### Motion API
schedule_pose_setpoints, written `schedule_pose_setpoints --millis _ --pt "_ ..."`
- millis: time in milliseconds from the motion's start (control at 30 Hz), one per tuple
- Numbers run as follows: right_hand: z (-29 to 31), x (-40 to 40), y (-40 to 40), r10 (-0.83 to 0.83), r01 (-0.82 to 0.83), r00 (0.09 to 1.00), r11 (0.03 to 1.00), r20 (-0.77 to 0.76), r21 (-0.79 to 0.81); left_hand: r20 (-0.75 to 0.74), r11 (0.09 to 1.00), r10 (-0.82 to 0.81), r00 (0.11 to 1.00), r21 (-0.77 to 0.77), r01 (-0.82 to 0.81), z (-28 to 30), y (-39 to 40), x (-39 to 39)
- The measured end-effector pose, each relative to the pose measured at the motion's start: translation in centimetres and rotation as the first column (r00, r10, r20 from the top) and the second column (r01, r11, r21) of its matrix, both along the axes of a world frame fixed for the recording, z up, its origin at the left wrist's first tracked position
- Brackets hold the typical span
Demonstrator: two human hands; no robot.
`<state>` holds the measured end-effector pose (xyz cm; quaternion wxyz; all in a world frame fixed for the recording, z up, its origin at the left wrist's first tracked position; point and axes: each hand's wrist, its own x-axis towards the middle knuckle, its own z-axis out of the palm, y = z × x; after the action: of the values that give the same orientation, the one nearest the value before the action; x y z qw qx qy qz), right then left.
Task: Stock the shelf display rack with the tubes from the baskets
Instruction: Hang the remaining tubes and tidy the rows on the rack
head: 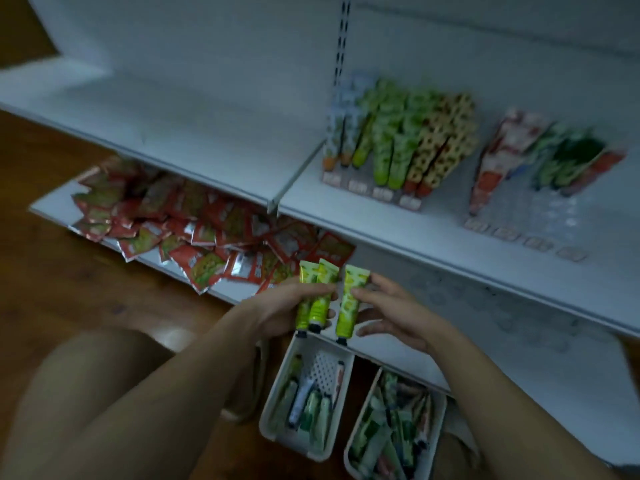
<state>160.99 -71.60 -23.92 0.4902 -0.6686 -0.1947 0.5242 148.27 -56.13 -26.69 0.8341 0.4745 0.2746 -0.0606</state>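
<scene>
Holding three green tubes above two baskets, in front of a white shelf unit.

White shelf [214,140] spans the far side; on its right part a display rack [398,140] holds rows of upright tubes, with a second rack [540,168] farther right. Red sachets [194,230] lie heaped on the lower shelf at left. Near, on the floor, the left basket [277,403] and right basket [360,420] sit side by side, both holding tubes. The left hand [284,306] grips two green tubes [317,296] together, caps down; the right hand [388,310] pinches a third green tube [349,299] just beside them, above the left basket.
</scene>
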Motion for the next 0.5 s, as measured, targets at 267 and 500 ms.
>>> schedule_pose_setpoints --millis 267,500 --pt "7.6 2.7 -0.9 -0.153 0.127 0.951 0.985 0.267 0.113 0.233 0.979 -0.164 0.959 0.159 0.129 9.2 2.1 3.0" --pt "12.4 5.5 1.6 -0.247 0.194 0.891 0.966 0.382 0.172 0.318 0.826 0.123 0.940 0.493 -0.274 9.2 4.5 6.0"
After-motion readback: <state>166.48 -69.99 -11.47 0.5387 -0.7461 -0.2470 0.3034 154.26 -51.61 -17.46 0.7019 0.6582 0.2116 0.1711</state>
